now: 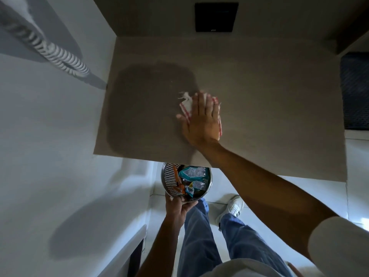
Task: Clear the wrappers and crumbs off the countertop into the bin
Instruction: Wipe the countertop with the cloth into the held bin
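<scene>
My right hand (201, 118) lies flat, fingers together, pressing a white cloth with red stripes (186, 104) onto the grey-brown countertop (259, 100). My left hand (177, 206) grips the near rim of a round perforated metal bin (168, 176), held just below the counter's front edge. Inside the bin lie several wrappers (191, 173), teal, orange and clear. No wrappers show on the countertop; crumbs are too small to make out.
A white wall (50, 136) runs along the left with a coiled hose (58, 54) on it. A black panel (215, 17) sits on the back wall. A dark opening (355, 90) is at the right. My legs and a white shoe (231, 208) stand below.
</scene>
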### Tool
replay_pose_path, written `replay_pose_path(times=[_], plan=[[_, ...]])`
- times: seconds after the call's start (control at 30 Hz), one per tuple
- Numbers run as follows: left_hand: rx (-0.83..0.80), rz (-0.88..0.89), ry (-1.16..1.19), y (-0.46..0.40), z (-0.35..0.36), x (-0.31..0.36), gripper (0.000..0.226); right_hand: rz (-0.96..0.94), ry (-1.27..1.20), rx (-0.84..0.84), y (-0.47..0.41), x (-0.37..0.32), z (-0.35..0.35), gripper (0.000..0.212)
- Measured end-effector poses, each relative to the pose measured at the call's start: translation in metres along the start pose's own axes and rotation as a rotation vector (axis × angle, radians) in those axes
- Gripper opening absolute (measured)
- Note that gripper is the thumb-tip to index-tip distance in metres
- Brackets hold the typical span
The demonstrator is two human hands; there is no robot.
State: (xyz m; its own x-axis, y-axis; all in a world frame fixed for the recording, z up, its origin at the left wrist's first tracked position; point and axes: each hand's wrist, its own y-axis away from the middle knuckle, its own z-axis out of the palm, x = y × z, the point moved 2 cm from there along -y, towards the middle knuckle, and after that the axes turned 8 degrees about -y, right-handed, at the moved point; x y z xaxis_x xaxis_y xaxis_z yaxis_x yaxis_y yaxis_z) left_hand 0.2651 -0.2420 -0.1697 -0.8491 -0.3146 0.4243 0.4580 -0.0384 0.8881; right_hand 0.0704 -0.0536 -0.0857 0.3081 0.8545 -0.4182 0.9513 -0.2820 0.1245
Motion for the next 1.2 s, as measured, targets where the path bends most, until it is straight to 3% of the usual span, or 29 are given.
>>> replay_pose_path(times=[0.1, 0.2, 0.33, 0.5, 0.57, 0.63, 0.7, 0.8, 0.97, 1.1, 1.2], plan=[[-0.024, 0.004, 0.070, -0.005, -0.007, 0.001, 0.095, 0.054, -0.024, 0.055, -0.028, -0.022, 0.002, 0.090], [-0.019, -0.002, 0.072, -0.019, -0.020, -0.001, 0.074, 0.009, -0.036, 0.030, -0.077, -0.039, 0.002, 0.090], [-0.053, 0.015, 0.112, -0.030, -0.041, -0.004, 0.089, -0.347, 0.090, -0.119, -0.121, -0.048, 0.005, 0.079], [-0.087, 0.049, 0.102, -0.021, -0.049, -0.004, 0.107, -0.800, 0.186, -0.222, -0.087, -0.037, 0.001, 0.066], [-0.085, 0.062, 0.079, -0.010, -0.044, 0.001, 0.114, -0.904, 0.252, -0.264, -0.063, -0.033, 0.000, 0.071], [-0.121, 0.100, 0.081, 0.003, -0.039, 0.005, 0.140, -0.976, 0.320, -0.295, -0.037, -0.027, 0.004, 0.081], [-0.172, 0.133, 0.112, 0.014, -0.031, 0.006, 0.150, -0.971, 0.338, -0.318, -0.011, -0.018, 0.009, 0.101], [-0.154, 0.126, 0.083, 0.032, -0.021, 0.000, 0.137, -0.955, 0.351, -0.370, 0.024, -0.004, 0.017, 0.122], [-0.056, 0.112, 0.017, 0.054, -0.008, -0.017, 0.070, -1.059, 0.335, -0.353, 0.075, 0.007, 0.021, 0.122], [-0.005, 0.085, 0.022, 0.071, 0.002, -0.030, 0.067, -1.110, 0.243, -0.371, 0.111, 0.012, 0.018, 0.105], [0.020, 0.086, -0.002, 0.085, 0.008, -0.037, 0.067, -1.070, 0.167, -0.507, 0.155, 0.028, 0.027, 0.096]])
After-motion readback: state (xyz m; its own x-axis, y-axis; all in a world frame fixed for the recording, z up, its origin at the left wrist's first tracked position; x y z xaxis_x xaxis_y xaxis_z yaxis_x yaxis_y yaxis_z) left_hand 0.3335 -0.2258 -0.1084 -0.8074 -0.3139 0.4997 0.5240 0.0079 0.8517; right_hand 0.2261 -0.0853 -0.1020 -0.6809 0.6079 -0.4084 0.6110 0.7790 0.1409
